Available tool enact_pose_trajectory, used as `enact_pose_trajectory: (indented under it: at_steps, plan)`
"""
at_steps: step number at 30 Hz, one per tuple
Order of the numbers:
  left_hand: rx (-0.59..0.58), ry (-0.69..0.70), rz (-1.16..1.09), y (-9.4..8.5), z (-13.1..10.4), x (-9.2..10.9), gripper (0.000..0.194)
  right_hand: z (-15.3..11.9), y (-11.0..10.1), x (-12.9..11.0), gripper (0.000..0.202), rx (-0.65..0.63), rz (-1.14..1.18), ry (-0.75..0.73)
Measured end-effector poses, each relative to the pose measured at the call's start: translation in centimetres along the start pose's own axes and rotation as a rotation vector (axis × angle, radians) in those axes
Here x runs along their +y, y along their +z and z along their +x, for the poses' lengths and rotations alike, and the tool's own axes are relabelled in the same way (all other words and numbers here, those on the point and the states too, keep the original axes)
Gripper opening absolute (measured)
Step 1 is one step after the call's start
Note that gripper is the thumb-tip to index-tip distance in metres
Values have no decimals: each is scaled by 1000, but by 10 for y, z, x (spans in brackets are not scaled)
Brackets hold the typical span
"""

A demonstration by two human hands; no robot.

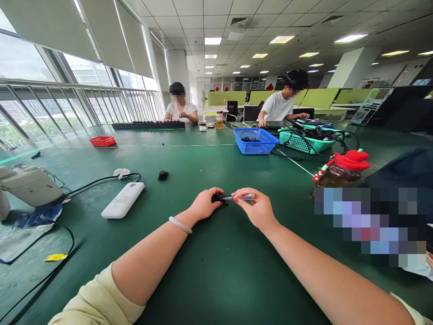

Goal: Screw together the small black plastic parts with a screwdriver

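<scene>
In the middle of the green table [216, 262], my left hand [204, 204] is closed around a small black part [218, 197], whose exact kind I cannot make out. From the right, my right hand [255, 207] pinches a screwdriver [248, 197] with a clear handle. Its thin metal shaft points left and meets the black part. Another small black piece [163, 175] lies on the table ahead of my left hand.
Left are a white power bank [123, 201] with a black cable and a pale bottle [32, 185]. Ahead stand a red tray [103, 141], a blue basket [256, 141] and a teal basket [307, 141] of cables. A red-lidded bottle [345, 169] stands right. Two people sit opposite.
</scene>
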State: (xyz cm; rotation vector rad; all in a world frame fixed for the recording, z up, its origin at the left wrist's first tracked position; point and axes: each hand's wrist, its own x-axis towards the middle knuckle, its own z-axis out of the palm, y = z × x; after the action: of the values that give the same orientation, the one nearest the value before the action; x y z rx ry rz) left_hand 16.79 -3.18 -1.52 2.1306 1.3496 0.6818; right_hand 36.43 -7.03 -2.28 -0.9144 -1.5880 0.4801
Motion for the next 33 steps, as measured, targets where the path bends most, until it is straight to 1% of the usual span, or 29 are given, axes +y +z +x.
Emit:
enact_pose_trajectory:
  at_steps: [1,2,3,6,8,10,12,14,16,19,22,23,26,28,30,33]
  plan:
    - [0,-3,0,0,0,0,35,0,0,0,7,4,-13,-28]
    - [2,-6,-4,0,0,0,35,0,0,0,6,-10,-44,-91]
    - [6,-9,-11,0,0,0,35,0,0,-2,7,-46,-91,-191]
    - [16,2,-30,1,0,-1,36,-1,0,-11,22,-245,-293,-591]
    - [18,17,-37,2,1,-2,39,-1,1,-17,28,-363,-427,-803]
    - [15,26,-43,3,0,-3,41,0,2,-22,29,-420,-519,-927]
    - [5,27,-43,3,0,-3,42,0,3,-24,29,-437,-545,-967]
    - [1,21,-33,3,0,-3,41,1,2,-21,29,-408,-500,-899]
    - [-3,14,-24,3,0,-3,40,1,0,-16,29,-331,-404,-752]
    - [-1,-9,-25,4,1,-3,44,1,-3,-8,20,-171,-220,-437]
    - [-7,-38,-51,4,2,-3,52,4,-4,-2,9,-44,-13,-89]
    - [-11,-43,-61,4,2,-3,53,5,-4,-1,9,-8,61,14]
    - [-16,-50,-80,3,2,-4,55,10,-2,4,18,125,270,275]
    - [-20,-58,-83,3,2,-4,57,13,-2,9,24,235,376,410]
    - [-29,-63,-71,3,2,-4,61,14,-3,16,28,333,447,512]
    - [-45,-52,-51,3,2,-4,70,15,-5,25,30,405,503,621]
